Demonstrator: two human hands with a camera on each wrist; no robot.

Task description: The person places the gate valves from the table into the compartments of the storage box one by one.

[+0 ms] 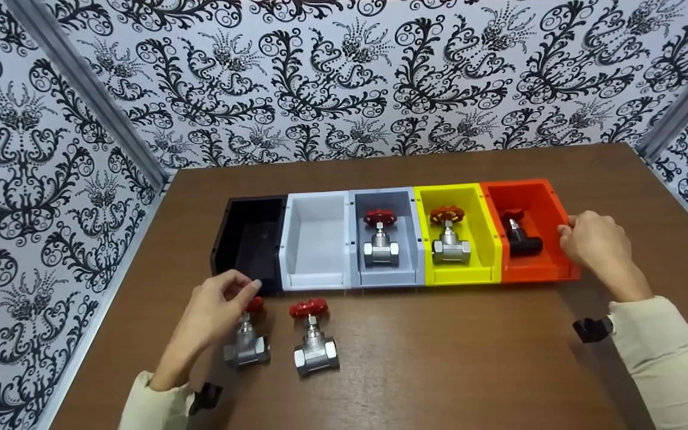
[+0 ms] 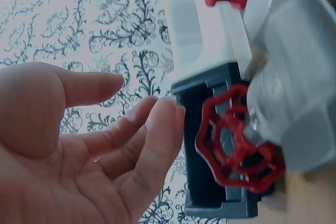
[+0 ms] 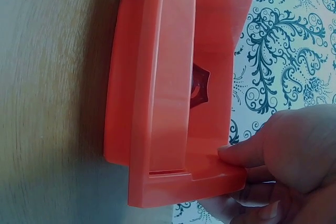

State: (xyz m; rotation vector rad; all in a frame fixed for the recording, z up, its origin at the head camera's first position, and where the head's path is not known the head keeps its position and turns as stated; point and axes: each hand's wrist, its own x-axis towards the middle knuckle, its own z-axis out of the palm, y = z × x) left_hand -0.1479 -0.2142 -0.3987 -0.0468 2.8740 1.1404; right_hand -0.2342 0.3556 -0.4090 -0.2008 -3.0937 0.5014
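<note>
My left hand [image 1: 209, 310] hovers by the front of the black bin [image 1: 260, 239], thumb and fingers apart and holding nothing. Partly hidden beneath it, a metal gate valve [image 1: 249, 347] with a red handwheel lies on the table. A second red-wheeled valve [image 1: 316, 353] lies just to its right. At the far end of the bin row, my right hand [image 1: 601, 242] pinches the side wall of the orange bin [image 1: 544, 272]. In the right wrist view its thumb [image 3: 241, 153] is inside the wall, with fingers outside. That bin holds a black-bodied valve [image 1: 523, 243].
Between black and orange stand a white bin [image 1: 319, 239], a grey bin [image 1: 389, 278] and a yellow bin [image 1: 463, 275], joined in a row. One valve [image 1: 381, 251] sits in the grey, another [image 1: 451, 248] in the yellow. A patterned wall [image 1: 344, 77] rises behind the brown table [image 1: 439, 358].
</note>
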